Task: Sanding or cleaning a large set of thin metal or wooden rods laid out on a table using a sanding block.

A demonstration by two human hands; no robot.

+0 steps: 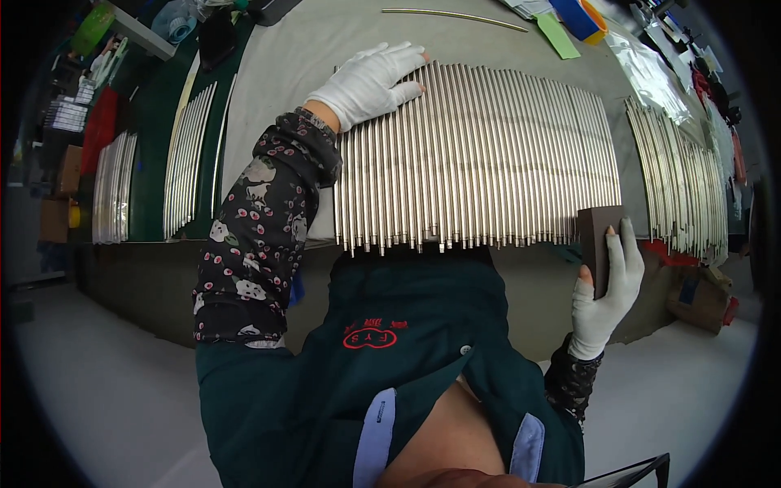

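Glasses (662, 464) and a green shirt (268, 407) sit closest, at the bottom. Beyond the shirt, a row of rods (480, 154) lies side by side on the grey table (313, 41), near ends uneven along its front edge. At the row's near right corner stands a dark block (598, 244), gripped between the thumb and fingers of the gloved right hand (606, 297). Well apart from it, the gloved left hand (366, 85) rests on the far left end of the rods, its thumb and fingers spread. Farther right lies another batch (675, 179); to the left, two bundles (191, 159) lie on green. At the far side are a loose rod (455, 16), a green tag (557, 37) and a tape roll (579, 20).
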